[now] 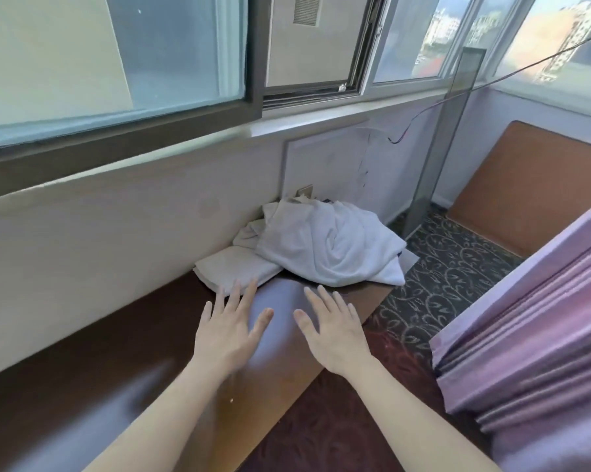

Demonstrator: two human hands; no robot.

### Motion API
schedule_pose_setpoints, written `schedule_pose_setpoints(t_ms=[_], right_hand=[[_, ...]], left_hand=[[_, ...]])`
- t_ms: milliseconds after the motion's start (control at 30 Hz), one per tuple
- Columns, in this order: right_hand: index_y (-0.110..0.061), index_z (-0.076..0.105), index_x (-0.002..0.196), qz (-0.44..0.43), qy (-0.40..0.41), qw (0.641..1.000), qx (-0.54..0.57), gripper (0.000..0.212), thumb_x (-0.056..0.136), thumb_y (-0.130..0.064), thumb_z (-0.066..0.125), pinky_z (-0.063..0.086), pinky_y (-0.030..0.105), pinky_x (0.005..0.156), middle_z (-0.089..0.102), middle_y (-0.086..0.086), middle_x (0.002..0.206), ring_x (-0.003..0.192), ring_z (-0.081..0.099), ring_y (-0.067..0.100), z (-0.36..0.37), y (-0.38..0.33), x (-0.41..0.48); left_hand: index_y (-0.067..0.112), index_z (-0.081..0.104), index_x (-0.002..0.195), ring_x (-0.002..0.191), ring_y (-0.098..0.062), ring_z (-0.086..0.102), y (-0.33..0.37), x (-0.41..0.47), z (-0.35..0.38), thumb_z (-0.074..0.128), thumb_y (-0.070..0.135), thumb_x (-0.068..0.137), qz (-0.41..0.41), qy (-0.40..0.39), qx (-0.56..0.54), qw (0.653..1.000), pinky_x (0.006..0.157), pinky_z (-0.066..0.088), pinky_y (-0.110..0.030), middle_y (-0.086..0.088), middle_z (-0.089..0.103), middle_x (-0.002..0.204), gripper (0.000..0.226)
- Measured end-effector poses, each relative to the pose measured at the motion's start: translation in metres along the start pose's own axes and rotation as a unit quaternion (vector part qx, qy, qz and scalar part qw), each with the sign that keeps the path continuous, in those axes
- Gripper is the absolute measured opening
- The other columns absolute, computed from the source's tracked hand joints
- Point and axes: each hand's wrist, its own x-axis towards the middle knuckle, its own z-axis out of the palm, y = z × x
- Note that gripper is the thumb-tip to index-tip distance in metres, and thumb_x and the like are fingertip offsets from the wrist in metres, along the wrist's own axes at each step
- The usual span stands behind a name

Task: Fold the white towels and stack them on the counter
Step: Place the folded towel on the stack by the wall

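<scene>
A crumpled heap of white towels (331, 243) lies at the far right end of the dark brown counter (123, 369), against the wall. A flat folded white towel (232, 267) rests beside the heap on its left, partly under it. My left hand (229, 332) hovers over the counter with fingers spread, its fingertips at the folded towel's near edge. My right hand (335, 332) is held flat and open just short of the heap. Neither hand holds anything.
A cream wall and windows run along the counter's far side. Patterned carpet (457, 267) lies past the counter's right end. Pink curtains (532, 335) hang at the right. A brown padded panel (532, 185) leans at the far right.
</scene>
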Motion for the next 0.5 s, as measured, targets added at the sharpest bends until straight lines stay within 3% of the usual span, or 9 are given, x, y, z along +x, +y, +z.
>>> schedule_pose_setpoints(t_ms=[100, 267, 500], right_hand=[[-0.04, 0.008, 0.157, 0.029, 0.0, 1.0, -0.006, 0.09, 0.077, -0.08, -0.004, -0.002, 0.041, 0.123, 0.003, -0.012, 0.166, 0.152, -0.004, 0.014, -0.009, 0.035, 0.035], [-0.038, 0.01, 0.157, 0.076, 0.003, 0.997, 0.005, 0.086, 0.081, -0.077, -0.001, -0.001, 0.041, 0.123, 0.005, -0.013, 0.165, 0.152, -0.003, 0.013, -0.014, 0.089, 0.089], [-0.031, 0.016, 0.157, 0.079, -0.007, 0.997, 0.014, 0.088, 0.084, -0.077, 0.002, 0.011, 0.042, 0.123, 0.016, -0.006, 0.165, 0.152, 0.006, 0.019, -0.02, 0.161, 0.173]], left_hand=[[0.046, -0.025, 0.145, 0.154, -0.022, -0.006, 0.026, 0.05, 0.026, -0.011, 0.08, 0.078, 0.016, -0.029, -0.008, 0.999, 0.122, 0.003, -0.042, 0.004, -0.005, 0.167, 0.076], [0.049, -0.016, 0.151, 0.153, -0.018, -0.013, 0.067, 0.124, 0.053, 0.005, 0.076, 0.089, 0.048, -0.072, -0.028, 0.996, 0.123, -0.001, -0.04, 0.003, -0.01, 0.167, 0.07], [0.047, -0.013, 0.153, 0.153, -0.019, -0.012, 0.125, 0.212, 0.08, -0.009, 0.081, 0.073, 0.045, -0.095, -0.027, 0.994, 0.123, 0.003, -0.041, 0.004, -0.014, 0.166, 0.088]])
